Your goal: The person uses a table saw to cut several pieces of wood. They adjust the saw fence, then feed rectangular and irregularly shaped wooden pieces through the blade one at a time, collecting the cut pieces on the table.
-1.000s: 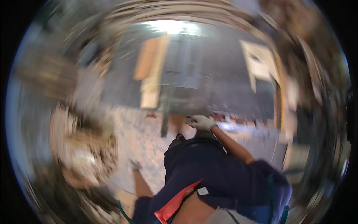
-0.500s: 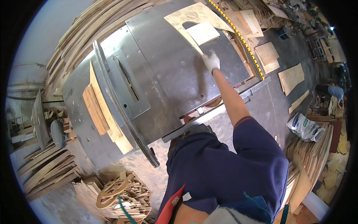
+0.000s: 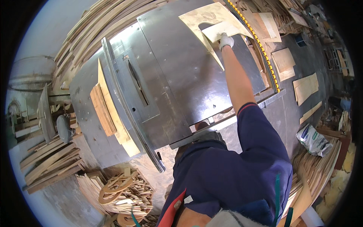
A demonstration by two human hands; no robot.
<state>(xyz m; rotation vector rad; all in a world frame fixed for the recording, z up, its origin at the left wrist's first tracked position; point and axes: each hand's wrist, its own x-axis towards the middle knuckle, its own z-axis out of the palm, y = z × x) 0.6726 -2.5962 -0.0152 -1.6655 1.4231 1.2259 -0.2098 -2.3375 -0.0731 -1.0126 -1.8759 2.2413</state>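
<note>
My right hand (image 3: 226, 41), in a white glove, reaches far over the dark metal table. Its fingers are closed on the near edge of a small pale wood board (image 3: 218, 31). That board overlaps a larger plywood sheet (image 3: 194, 19) with a curved cutout, whose narrow arm tapers toward me. The fingertips are partly hidden by the glove's back. My left hand is out of view.
Left of the hand, a slotted insert (image 3: 138, 85) is set in the metal table (image 3: 177, 75), beside a long metal fence (image 3: 124, 102). Wood strips (image 3: 103, 109) lie beyond the fence. A yellow-wheeled rail (image 3: 261, 47) borders the right side. Offcuts (image 3: 128, 193) are heaped at lower left.
My right hand has moved away from me, from the tip of the plywood sheet's narrow arm to the small board, and has taken hold of it. The small board has turned slightly.
</note>
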